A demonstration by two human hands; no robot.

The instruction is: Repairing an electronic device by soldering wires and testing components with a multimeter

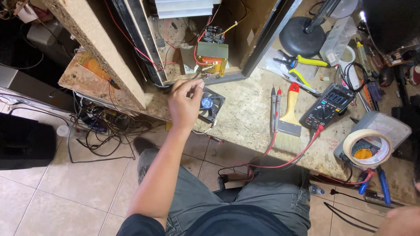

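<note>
My left hand (pixel 185 104) reaches forward to the bottom edge of an open chipboard cabinet (pixel 109 52). Its thumb and fingers pinch a small thin metal piece (pixel 204 78) just below a transformer (pixel 211 54) with red and yellow wires. A small black cooling fan (pixel 210 105) with a blue hub lies on the workbench (pixel 245 118) right under that hand. Only a blurred part of my right hand (pixel 400 220) shows at the bottom right corner, near a blue-handled tool (pixel 384 185). What it holds is hidden.
Right of the fan lie two test probes (pixel 275 105), a paint brush (pixel 289 116), a multimeter (pixel 329 107) with red leads, a tape roll (pixel 366 146) on a grey meter, yellow-handled pliers (pixel 304 63) and a black lamp base (pixel 302 37). Tangled cables (pixel 100 131) hang over the tiled floor.
</note>
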